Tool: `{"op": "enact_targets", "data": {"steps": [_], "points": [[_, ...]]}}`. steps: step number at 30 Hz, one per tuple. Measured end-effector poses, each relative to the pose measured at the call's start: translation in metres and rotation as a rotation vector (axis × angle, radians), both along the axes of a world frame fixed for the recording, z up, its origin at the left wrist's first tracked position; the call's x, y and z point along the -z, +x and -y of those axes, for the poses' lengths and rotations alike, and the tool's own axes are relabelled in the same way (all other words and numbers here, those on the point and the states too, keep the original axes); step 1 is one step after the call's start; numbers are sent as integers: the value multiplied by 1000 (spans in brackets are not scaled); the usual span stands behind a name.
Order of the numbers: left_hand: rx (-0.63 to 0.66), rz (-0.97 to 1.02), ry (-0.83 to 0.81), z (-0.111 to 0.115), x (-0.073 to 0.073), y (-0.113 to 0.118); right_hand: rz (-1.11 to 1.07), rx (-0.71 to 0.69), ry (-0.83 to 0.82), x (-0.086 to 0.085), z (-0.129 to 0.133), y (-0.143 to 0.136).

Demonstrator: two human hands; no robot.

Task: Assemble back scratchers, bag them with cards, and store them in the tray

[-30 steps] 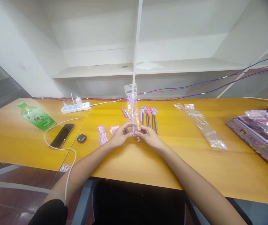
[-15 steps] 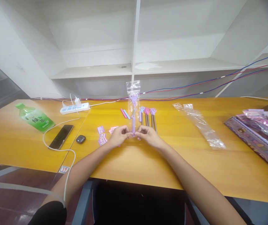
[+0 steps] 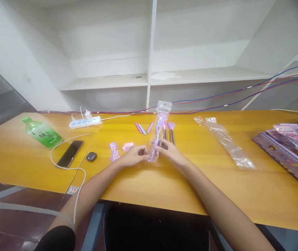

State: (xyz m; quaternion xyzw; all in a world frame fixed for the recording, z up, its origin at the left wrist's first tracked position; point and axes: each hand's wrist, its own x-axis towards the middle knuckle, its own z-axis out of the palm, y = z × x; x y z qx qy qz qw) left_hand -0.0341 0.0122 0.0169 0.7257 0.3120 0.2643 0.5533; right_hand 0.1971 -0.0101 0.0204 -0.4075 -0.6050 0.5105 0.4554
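Observation:
A purple back scratcher [image 3: 153, 150] with a hand-shaped head lies inside a clear plastic bag [image 3: 164, 105], tilted with its top to the right. My left hand [image 3: 136, 155] pinches the bag's lower left edge with thumb and fingers. From the other side, my right hand [image 3: 171, 152] grips the handle through the plastic. Behind the bag, more back scratchers [image 3: 172, 129] with pink and purple heads rest on the table, partly covered. Small printed cards [image 3: 114, 153] lie left of my left hand, and a pink-edged card [image 3: 128, 145] is just beyond it.
Pink, blue and purple handle pieces [image 3: 142, 129] lie beyond my hands. Flat clear bags [image 3: 227, 143] are to the right, near a patterned box [image 3: 282, 155] holding packaged items. A green bottle [image 3: 43, 133], phone [image 3: 70, 153], black earbud case [image 3: 91, 156], power strip [image 3: 85, 122] and white cable [image 3: 68, 167] occupy the left.
The bagged back scratcher has tilted, its top swinging right and its lower end coming slightly nearer. My right hand has shifted up along the handle; my left hand stays near the bottom.

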Motion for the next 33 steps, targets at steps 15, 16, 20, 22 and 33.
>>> {"op": "enact_targets", "data": {"steps": [15, 16, 20, 22, 33], "points": [[-371, 256, 93, -6, -4, 1, 13, -165, -181, -6, 11, -8], [-377, 280, 110, -6, -4, 2, 25, -244, -203, -6, 15, -13], [-467, 369, 176, -5, -6, 3, 59, -433, -252, 1, 23, -29], [-492, 395, 188, -7, -7, 1, 68, -460, -259, 4, 24, -31], [-474, 328, 103, -9, -10, 0, 141, -352, -232, 6, 22, -28]]}}
